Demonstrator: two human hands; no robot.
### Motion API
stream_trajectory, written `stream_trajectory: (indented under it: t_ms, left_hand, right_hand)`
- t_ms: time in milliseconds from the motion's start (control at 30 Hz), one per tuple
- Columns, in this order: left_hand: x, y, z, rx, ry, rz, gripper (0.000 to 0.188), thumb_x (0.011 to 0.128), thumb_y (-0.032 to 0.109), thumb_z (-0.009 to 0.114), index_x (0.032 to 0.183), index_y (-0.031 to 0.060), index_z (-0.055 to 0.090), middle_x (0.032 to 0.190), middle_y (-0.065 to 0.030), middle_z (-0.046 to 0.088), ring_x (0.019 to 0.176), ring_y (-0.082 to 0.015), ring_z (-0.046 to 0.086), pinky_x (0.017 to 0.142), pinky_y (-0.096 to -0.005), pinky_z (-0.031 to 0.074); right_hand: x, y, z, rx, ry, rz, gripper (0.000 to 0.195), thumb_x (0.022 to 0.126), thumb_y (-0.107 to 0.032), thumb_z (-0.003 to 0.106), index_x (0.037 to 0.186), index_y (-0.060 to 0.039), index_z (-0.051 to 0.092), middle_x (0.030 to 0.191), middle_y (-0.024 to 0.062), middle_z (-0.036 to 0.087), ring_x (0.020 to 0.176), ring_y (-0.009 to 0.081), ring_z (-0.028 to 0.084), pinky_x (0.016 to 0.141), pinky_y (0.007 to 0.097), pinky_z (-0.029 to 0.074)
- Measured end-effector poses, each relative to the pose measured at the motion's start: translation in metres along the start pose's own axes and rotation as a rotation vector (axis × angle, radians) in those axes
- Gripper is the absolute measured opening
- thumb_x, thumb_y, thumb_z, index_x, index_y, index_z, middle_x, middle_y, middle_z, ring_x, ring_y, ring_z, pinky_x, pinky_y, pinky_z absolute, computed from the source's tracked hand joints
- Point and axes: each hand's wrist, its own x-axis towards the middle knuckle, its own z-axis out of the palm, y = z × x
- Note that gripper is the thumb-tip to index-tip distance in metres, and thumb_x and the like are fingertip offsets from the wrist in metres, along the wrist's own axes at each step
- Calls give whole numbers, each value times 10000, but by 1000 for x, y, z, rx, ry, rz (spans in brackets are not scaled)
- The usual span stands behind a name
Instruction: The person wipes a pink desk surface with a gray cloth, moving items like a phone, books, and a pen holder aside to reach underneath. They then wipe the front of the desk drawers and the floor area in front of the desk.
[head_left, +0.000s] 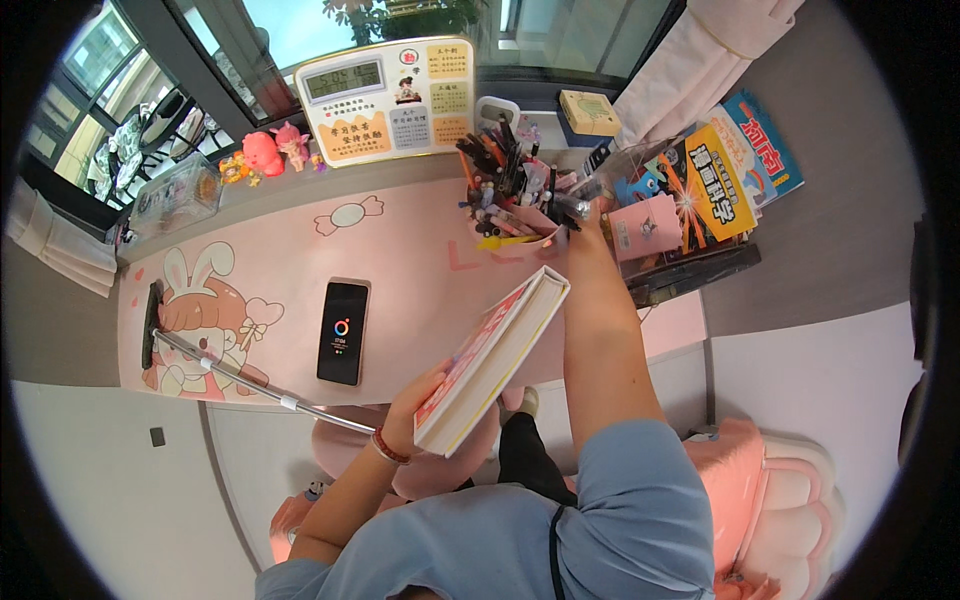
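Note:
My left hand (416, 409) grips a thick hardcover book (491, 364) by its lower end, with its page edges facing up and right. Stretched forward across the desk, my right hand (592, 217) is at the gap between a pink pen organizer (551, 244) full of pens and a clear book bin. Its fingers are mostly hidden, and whether they hold anything cannot be told. In the bin stand several books, one a yellow and black book (720, 184), with a small pink notebook (646, 227) at the near side.
A smartphone (343, 332) lies on the pink desk mat (420, 255). A metal pole (255, 386) with a dark flat head crosses the left side. Along the windowsill are a calendar clock board (390, 101), pink figurines (264, 154), a clear plastic box (176, 196) and a yellow box (589, 113).

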Motion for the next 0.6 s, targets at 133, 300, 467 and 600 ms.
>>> stream_trajectory:
  t_ms: [133, 300, 467, 600]
  left_hand:
    - [-9, 17, 8, 541, -31, 453, 508, 869, 91, 611, 1345, 2, 456, 1398, -228, 448, 1267, -304, 483, 1043, -369, 376]
    - [-12, 41, 23, 641, -59, 645, 572, 825, -32, 540, 1380, -20, 405, 1360, -204, 495, 1237, -247, 510, 1012, -330, 396]
    - [-14, 44, 27, 608, -90, 590, 599, 805, -70, 516, 1390, -10, 401, 1291, -155, 553, 1171, -208, 547, 966, -302, 420]
    - [-11, 30, 20, 612, -76, 596, 598, 803, -76, 513, 1387, -10, 405, 1283, -148, 560, 1152, -201, 556, 953, -298, 427]
  right_hand:
    - [-23, -4, -14, -4, -7, 52, 378, 890, -314, 519, 1208, -121, 583, 1248, 186, 557, 1138, 410, 519, 935, 463, 430]
    - [-71, -19, -37, 21, -49, 171, 460, 849, -363, 593, 1258, -156, 552, 1359, 146, 475, 1207, 417, 454, 989, 469, 406]
    - [-152, -4, -32, -306, -46, -150, 467, 870, -222, 541, 1323, -126, 477, 1399, 148, 429, 1172, 396, 466, 968, 480, 423]
    - [-242, -5, -43, -379, -147, -321, 462, 865, -161, 498, 1322, -91, 480, 1398, 213, 422, 1211, 409, 450, 1007, 480, 389]
